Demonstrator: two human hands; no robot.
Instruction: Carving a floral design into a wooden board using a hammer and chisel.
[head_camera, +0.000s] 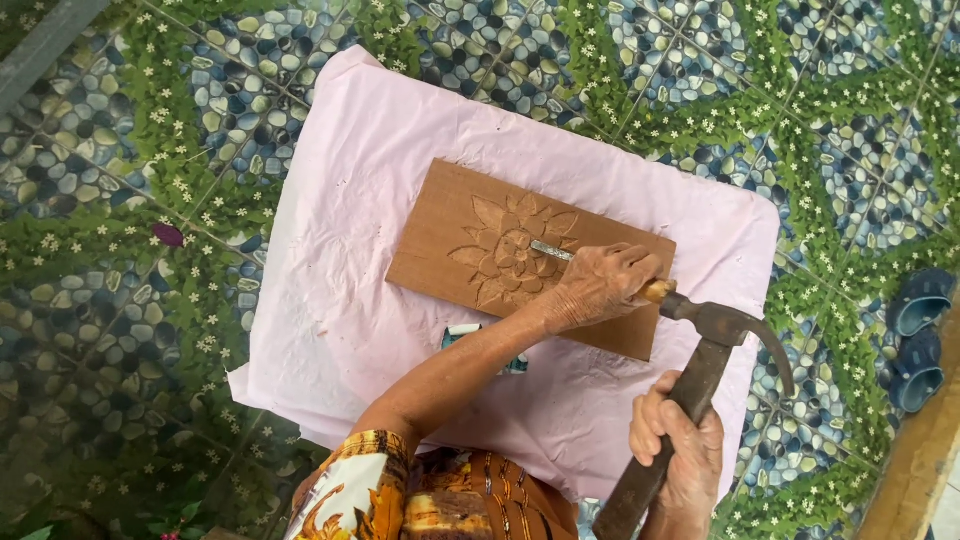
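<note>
My left hand hides the chisel shaft; my forearm covers a small packet; the hammer handle leaves frame.

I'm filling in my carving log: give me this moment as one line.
left hand: grips chisel, blade on carved flower | right hand: holds claw hammer, head at chisel butt | wooden board on pink sheet

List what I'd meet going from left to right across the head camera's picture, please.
Small purple petal on the tiled floor → pink crumpled sheet → carved brown wooden board → left hand → rusty claw hammer → blue sandals.
</note>
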